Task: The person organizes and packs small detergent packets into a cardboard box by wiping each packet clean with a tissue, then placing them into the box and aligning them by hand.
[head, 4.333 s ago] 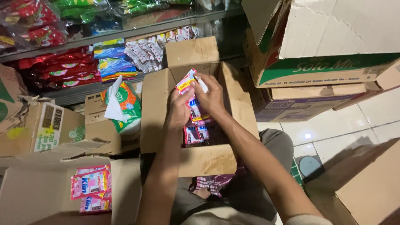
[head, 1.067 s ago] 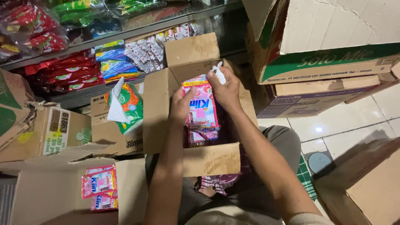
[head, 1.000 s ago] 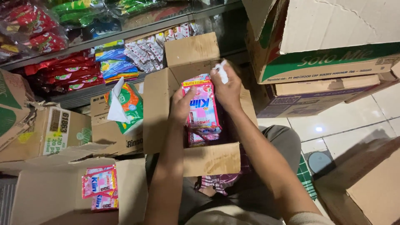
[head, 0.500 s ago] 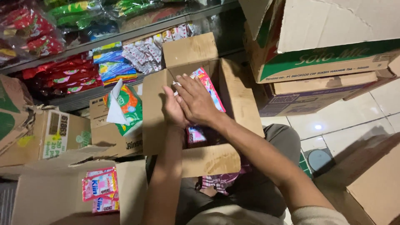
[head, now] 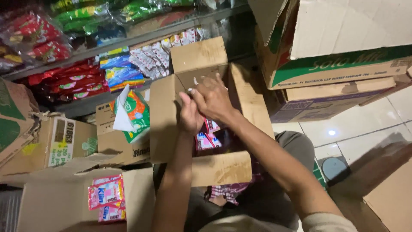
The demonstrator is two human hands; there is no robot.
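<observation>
Sachets [head: 207, 138] lowered (pink, glossy) into carton [head: 223, 169]

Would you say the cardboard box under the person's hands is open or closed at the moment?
Open. The cardboard box has its flaps folded outward, and pink sachets show inside, below both hands.

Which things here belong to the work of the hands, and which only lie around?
In the work:
- left hand
- right hand
- open cardboard box
- pink sachets inside it

Lying about:
- pink packets in the lower box
- green and orange pack
- shelf packets
- stacked cartons
</observation>
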